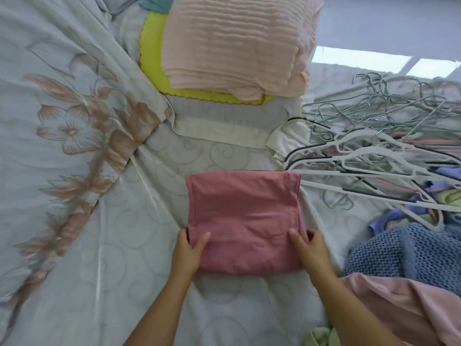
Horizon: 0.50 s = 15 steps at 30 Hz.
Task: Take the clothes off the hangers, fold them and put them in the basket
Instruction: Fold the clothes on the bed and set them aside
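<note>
As pink cloth point(243, 221) lies folded square, left grip point(187, 253), right grip point(311, 248) pinch its sides.

Floral sheet point(69, 131) bunched L over, prob., mattress point(224, 156).

Cannot see the fingers of the left hand point(189, 253) or the right hand point(311, 250): tucked under the near corners of the pink garment point(243, 216), thumbs alone on top. Cut off by the lower edge: both forearms, a green cloth point(319, 337) and a pale pink cloth point(399, 310). Cut off at the right: the hangers point(374, 151), too tangled to count, and a blue knit point(404, 253). Mostly under the peach towel point(237, 41): a yellow cloth point(149, 51). Clipped by the top edge: that towel and a teal cloth point(152, 1).
</note>
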Each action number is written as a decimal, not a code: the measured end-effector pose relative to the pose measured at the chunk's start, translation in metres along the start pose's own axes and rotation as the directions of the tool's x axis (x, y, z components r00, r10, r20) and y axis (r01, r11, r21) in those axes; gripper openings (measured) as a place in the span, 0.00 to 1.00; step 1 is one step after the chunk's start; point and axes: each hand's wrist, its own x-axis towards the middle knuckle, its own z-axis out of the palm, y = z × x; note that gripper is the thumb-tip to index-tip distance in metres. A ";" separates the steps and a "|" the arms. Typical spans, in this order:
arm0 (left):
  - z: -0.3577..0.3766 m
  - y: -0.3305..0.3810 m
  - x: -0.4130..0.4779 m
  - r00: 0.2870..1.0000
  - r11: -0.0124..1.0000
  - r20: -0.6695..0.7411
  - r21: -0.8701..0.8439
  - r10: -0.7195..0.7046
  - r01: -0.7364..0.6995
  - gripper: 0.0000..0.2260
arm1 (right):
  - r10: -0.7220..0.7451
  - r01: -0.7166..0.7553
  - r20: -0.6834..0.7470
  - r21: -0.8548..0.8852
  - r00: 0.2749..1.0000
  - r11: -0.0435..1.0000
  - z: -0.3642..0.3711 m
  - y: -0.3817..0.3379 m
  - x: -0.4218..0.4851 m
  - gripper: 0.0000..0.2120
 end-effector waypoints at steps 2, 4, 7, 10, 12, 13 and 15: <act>-0.005 0.012 0.002 0.988 0.991 0.084 -0.028 -0.127 0.130 0.34 | 0.166 -0.176 0.145 0.062 0.975 0.982 -0.007 -0.009 -0.003 0.13; -0.012 0.027 -0.001 0.917 0.918 0.219 -0.148 -0.333 0.369 0.30 | 0.282 -0.322 0.278 0.109 0.918 0.941 -0.019 -0.020 -0.008 0.09; -0.033 0.039 -0.021 0.792 0.802 0.429 -0.215 -0.434 0.557 0.20 | 0.352 -0.465 0.432 0.190 0.831 0.865 -0.045 -0.035 -0.030 0.08; -0.047 0.045 -0.052 0.782 0.789 0.469 -0.248 -0.410 0.562 0.20 | 0.371 -0.524 0.477 0.240 0.797 0.817 -0.066 -0.036 -0.057 0.14; -0.051 0.051 -0.075 0.801 0.804 0.433 -0.240 -0.414 0.545 0.25 | 0.352 -0.534 0.502 0.279 0.790 0.798 -0.078 -0.036 -0.077 0.15; -0.054 0.055 -0.087 0.827 0.829 0.405 -0.236 -0.390 0.507 0.24 | 0.331 -0.525 0.512 0.300 0.793 0.797 -0.085 -0.037 -0.086 0.13; -0.057 0.063 -0.112 0.880 0.889 0.352 -0.211 -0.320 0.407 0.23 | 0.283 -0.503 0.521 0.347 0.805 0.792 -0.102 -0.037 -0.101 0.13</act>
